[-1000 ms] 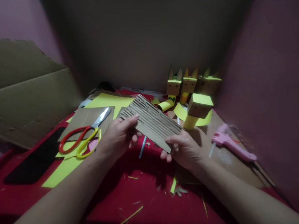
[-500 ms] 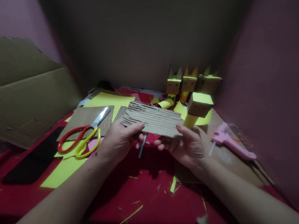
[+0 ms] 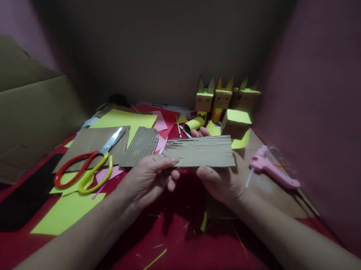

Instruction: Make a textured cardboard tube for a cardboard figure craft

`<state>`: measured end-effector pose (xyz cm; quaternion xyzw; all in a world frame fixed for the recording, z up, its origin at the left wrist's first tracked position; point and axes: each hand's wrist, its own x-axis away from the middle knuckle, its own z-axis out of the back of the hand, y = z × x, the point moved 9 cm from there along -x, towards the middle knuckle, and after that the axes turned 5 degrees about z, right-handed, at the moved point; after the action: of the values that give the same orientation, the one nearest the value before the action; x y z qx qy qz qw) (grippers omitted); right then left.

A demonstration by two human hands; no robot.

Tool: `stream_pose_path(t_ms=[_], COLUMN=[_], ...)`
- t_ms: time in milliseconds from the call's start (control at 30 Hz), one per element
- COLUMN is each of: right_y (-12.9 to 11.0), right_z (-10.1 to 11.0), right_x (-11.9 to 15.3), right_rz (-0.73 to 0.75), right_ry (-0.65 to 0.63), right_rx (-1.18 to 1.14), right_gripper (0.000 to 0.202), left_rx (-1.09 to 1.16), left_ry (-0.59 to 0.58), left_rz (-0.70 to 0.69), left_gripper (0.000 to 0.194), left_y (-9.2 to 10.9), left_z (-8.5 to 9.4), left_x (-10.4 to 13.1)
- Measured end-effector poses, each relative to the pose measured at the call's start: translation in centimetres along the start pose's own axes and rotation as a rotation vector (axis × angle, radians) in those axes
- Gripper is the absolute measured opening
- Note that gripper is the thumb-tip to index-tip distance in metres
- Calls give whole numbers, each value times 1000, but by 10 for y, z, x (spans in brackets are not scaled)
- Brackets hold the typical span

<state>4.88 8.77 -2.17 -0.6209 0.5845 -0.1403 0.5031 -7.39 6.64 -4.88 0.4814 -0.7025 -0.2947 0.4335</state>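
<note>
Head: scissors (image 3: 104,150), glue gun (image 3: 272,168) near hands (image 3: 145,178)

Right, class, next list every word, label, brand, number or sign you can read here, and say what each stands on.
No text can be read anywhere.
Held cardboard piece: ridges and tears, no lettering visible.
Scissors: no readable brand.
Pink glue gun: too blurred to tell if it bears a label.
Box-headed figures: small dark marks, too small to make out as lettering.

Left of the left hand (image 3: 154,175), red-and-yellow-handled scissors (image 3: 104,149) lie partly on a cardboard sheet (image 3: 84,143); right of the right hand (image 3: 224,183), a pink glue gun (image 3: 273,172).
</note>
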Motion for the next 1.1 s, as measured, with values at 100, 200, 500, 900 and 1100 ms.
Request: stream_pose_path(t_ms=[100,200,500,900,1100], right_y=[-4,-5,19,30,33], right_z=[1,1,-7,-11,-10], right_x=[0,0,6,12,13], right_rz=[20,2,-304,-381,-410], right_ry=[2,-2,-21,-105,-95], right_rx=[12,-70,-301,-263,-244], right_gripper=[82,75,50,33,38], left_rx=[-42,-157,-822,-1028,-1024], left_ry=[33,212,98,-65,-74], left_rz=[-73,-211,-353,-402,-368], left_gripper=[20,41,15,8,14], left_y=[9,30,54,44,42], left_z=[2,18,-5,-30,-29], left_x=[1,7,30,34,33])
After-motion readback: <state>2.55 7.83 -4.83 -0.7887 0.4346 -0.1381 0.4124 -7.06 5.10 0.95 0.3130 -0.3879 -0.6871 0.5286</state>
